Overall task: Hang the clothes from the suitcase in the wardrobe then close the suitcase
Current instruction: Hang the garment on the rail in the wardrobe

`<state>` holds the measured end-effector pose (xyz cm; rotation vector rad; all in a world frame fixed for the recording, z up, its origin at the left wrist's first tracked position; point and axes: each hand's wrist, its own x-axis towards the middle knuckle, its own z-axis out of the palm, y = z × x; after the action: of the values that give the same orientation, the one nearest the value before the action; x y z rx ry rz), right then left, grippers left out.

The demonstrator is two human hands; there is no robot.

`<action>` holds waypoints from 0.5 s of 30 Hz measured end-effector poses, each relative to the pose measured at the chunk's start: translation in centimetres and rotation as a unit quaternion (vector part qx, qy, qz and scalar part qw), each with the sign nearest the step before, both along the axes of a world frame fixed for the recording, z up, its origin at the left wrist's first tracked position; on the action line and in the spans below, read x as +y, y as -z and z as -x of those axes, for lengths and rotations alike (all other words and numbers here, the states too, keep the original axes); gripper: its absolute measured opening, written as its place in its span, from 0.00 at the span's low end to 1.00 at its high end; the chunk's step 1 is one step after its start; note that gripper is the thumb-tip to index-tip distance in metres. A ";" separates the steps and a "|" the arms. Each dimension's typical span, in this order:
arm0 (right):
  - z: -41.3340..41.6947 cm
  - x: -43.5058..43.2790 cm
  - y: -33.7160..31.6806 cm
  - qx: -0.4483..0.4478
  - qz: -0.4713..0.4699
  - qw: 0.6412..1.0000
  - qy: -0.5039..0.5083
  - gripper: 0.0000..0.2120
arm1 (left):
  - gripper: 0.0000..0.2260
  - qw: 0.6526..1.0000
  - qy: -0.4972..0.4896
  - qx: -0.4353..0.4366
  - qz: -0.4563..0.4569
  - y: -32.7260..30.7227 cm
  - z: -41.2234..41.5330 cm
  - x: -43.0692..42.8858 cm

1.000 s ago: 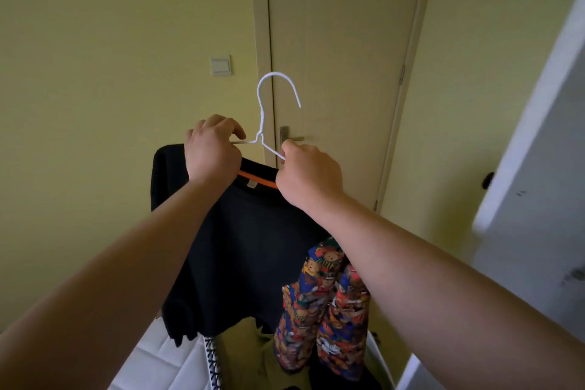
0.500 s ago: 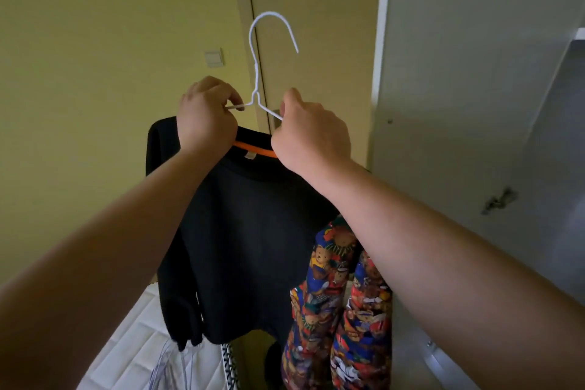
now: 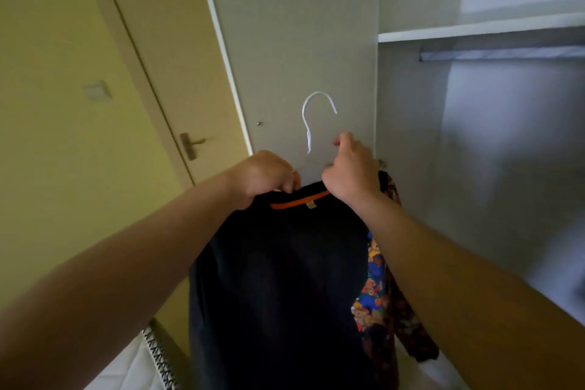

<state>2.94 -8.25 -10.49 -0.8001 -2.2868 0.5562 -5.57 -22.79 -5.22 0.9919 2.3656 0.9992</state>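
Observation:
A black top [image 3: 278, 279] with an orange neck band hangs on a white wire hanger [image 3: 311, 117], hook up. My left hand [image 3: 266, 174] grips the hanger's left shoulder and the fabric there. My right hand [image 3: 351, 168] grips the right shoulder. A colourful patterned garment [image 3: 375, 288] hangs behind the black top, under my right arm. The hanger is in front of the open wardrobe door [image 3: 294, 41]. The wardrobe's rail [image 3: 500, 54] runs under a shelf at the upper right, well above and to the right of the hook. The suitcase is out of view.
A yellow room door with a metal handle [image 3: 191, 144] stands to the left, with a light switch [image 3: 95, 92] on the wall beside it. A white quilted surface with a black-and-white patterned strip [image 3: 158, 358] shows at the bottom left. The wardrobe interior [image 3: 506, 168] is on the right.
The view has swung right toward the wardrobe; its shelf and rail have come into sight. Both hands keep their hold on the hanger, which now sits in front of the wardrobe door.

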 end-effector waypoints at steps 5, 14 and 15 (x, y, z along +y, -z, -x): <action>-6.5 5.6 0.1 -0.006 0.023 0.997 0.075 0.27 | 0.09 0.978 0.006 -0.204 -0.047 1.8 -4.8 8.7; -17.3 10.3 0.0 0.064 0.077 0.974 0.204 0.09 | 0.08 0.946 0.089 -0.307 -0.045 2.8 -13.0 21.8; -17.8 10.5 0.0 0.041 0.079 0.974 0.210 0.06 | 0.08 0.946 0.098 -0.306 -0.052 2.8 -13.4 22.9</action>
<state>20.77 2.29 -10.51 -1.2742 -1.9353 0.5631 7.81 0.07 -8.07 0.7840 1.6886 1.1576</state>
